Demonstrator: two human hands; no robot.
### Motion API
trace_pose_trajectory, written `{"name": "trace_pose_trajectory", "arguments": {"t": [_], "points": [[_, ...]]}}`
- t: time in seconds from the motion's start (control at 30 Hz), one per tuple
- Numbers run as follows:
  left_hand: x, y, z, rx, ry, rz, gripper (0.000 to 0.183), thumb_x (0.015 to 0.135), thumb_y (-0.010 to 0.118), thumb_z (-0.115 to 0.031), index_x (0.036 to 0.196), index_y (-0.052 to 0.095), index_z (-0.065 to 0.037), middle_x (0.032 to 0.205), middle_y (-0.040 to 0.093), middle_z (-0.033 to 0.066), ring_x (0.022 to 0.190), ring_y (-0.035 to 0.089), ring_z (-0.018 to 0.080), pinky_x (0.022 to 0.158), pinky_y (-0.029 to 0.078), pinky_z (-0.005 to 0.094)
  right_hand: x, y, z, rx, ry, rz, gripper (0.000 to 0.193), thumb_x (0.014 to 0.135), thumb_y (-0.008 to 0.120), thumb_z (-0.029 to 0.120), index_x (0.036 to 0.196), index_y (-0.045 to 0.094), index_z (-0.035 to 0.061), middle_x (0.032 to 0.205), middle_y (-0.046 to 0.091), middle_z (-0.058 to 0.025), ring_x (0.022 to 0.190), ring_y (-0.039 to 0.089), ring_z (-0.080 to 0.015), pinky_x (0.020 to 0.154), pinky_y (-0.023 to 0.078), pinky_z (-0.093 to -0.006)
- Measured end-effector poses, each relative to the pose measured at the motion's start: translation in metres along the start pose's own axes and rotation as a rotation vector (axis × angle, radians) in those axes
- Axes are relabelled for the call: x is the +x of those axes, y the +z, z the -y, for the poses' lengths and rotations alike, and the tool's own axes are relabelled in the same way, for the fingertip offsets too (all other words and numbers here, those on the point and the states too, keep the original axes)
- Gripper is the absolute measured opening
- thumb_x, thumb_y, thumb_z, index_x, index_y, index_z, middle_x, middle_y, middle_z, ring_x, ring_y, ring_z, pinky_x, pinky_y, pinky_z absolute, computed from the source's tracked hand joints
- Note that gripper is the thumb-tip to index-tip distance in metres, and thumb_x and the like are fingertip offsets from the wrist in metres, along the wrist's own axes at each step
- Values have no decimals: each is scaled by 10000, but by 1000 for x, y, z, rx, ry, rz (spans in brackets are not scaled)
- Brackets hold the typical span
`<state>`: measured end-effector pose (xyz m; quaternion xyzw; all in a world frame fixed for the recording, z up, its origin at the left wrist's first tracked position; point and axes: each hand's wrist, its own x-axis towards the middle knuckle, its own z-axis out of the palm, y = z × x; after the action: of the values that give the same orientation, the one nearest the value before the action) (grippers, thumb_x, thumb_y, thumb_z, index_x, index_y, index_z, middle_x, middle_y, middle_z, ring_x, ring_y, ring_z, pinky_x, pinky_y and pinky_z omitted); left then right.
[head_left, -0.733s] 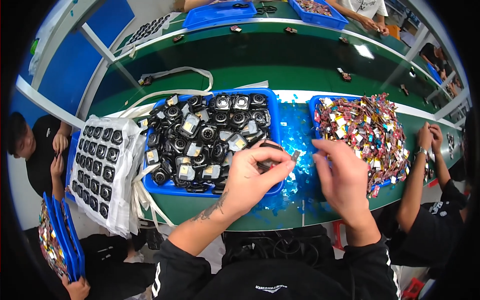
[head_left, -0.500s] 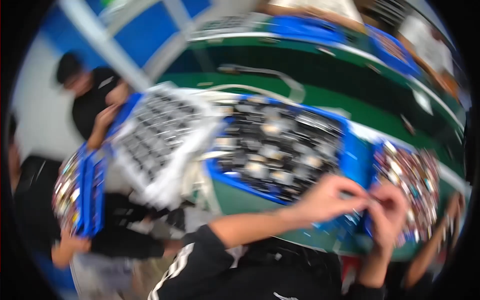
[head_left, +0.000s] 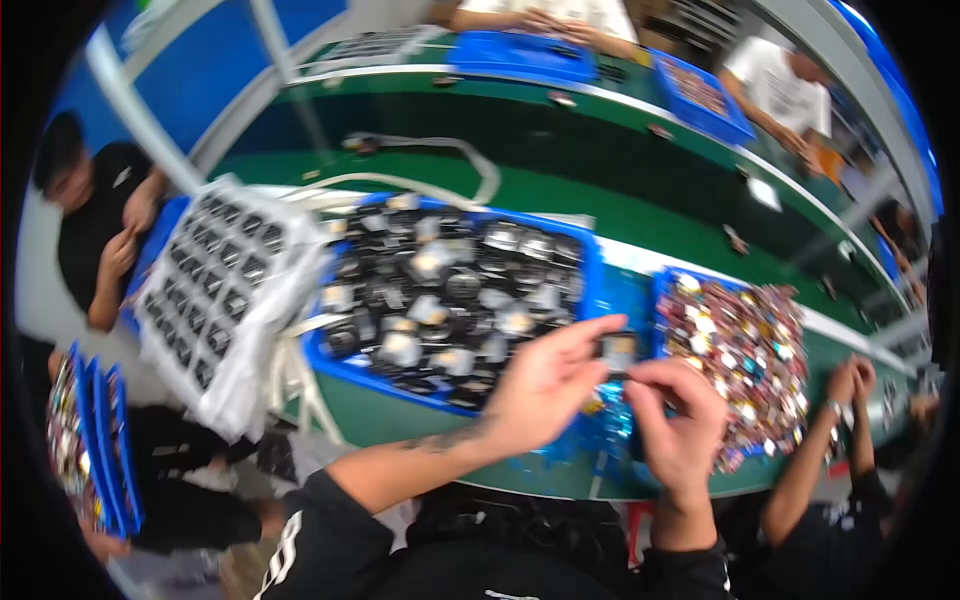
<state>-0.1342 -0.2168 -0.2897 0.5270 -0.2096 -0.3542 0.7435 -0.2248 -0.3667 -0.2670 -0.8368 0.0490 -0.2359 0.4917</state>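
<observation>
My left hand [head_left: 550,385] has its index finger and thumb spread apart, their tips beside a small dark piece with a pale tan face [head_left: 618,350]. The curled thumb and index finger of my right hand [head_left: 685,415] meet at the lower edge of that piece and seem to pinch it; blur hides the exact contact. To the left of my hands, a blue tray [head_left: 440,398] holds many black parts, some with cream or whitish pads. On the right, a heap of small shiny wrapped pieces [head_left: 735,365] fills another blue tray [head_left: 662,300].
Crinkled blue film [head_left: 610,420] lies on the green table [head_left: 390,410] below my hands. A white compartment tray [head_left: 215,290] of black parts rests at the left. People sit at the left, right and far side. White cables [head_left: 300,385] run around the black-parts tray.
The view has swung right, so things appear farther left. My hands were pinched close together; now my left index finger is stretched away and the small piece shows between them.
</observation>
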Motion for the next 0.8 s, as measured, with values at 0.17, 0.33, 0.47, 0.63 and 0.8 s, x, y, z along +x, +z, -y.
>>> {"name": "trace_pose_trajectory", "arguments": {"t": [0.17,0.33,0.47,0.63,0.8], "points": [[8,12,-5,-79,46,141,412,946,465,50,1355,414,67,1262,559,156,1171,543,157,1009,424,278,2,-11,9,-119,-32,-159,137,756,721,-32,874,670,16,719,627,-44,473,453,-80,438,345,-230],[6,22,4,-136,123,110,415,947,461,55,1358,400,51,1278,549,145,1172,537,145,992,429,262,5,-14,16,-210,-106,-132,129,759,718,-25,865,673,33,726,642,-64,448,478,-131,424,374,-271],[6,22,7,-144,124,128,410,945,467,55,1348,391,52,1287,540,148,1192,526,151,1002,425,271,5,-14,17,-194,-85,-105,108,772,696,-33,858,671,28,709,638,-74,479,526,-156,447,412,-275],[6,21,10,-125,155,137,406,945,469,55,1341,385,59,1299,528,156,1218,512,171,1030,408,293,5,-10,18,-200,-99,-106,103,761,695,-38,837,664,25,709,641,-83,536,587,-208,482,453,-299],[5,20,13,-119,179,145,407,949,458,54,1345,367,62,1328,505,170,1247,491,189,1049,391,309,8,-10,16,-225,-93,-71,106,748,696,-35,828,659,24,697,630,-79,541,586,-215,487,454,-306]]}}
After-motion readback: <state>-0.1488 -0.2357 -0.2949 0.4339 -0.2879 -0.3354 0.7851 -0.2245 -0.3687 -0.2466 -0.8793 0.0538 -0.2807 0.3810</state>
